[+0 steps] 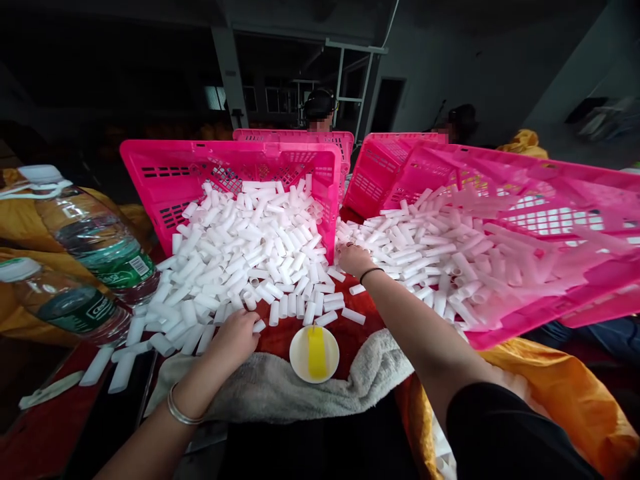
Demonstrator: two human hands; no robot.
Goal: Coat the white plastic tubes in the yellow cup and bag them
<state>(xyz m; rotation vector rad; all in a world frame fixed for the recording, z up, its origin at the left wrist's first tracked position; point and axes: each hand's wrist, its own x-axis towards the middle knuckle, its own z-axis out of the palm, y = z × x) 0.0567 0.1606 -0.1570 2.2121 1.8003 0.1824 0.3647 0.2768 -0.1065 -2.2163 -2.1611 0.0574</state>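
Note:
My left hand is closed at the front edge of the left pile, with a short white tube pinched between thumb and fingers. Further forward, my right hand reaches to the near edge of the right pile of white tubes, beside the corner of the left crate. Its fingers are curled; what they hold is hidden. Many loose white tubes spill from the left pink crate. Between my arms a small round white dish carries a yellow strip.
A tilted pink crate stands at the right. Two large water bottles are at the left. A grey towel lies along the red table's front edge. Orange sacks sit at the right. A person is behind the crates.

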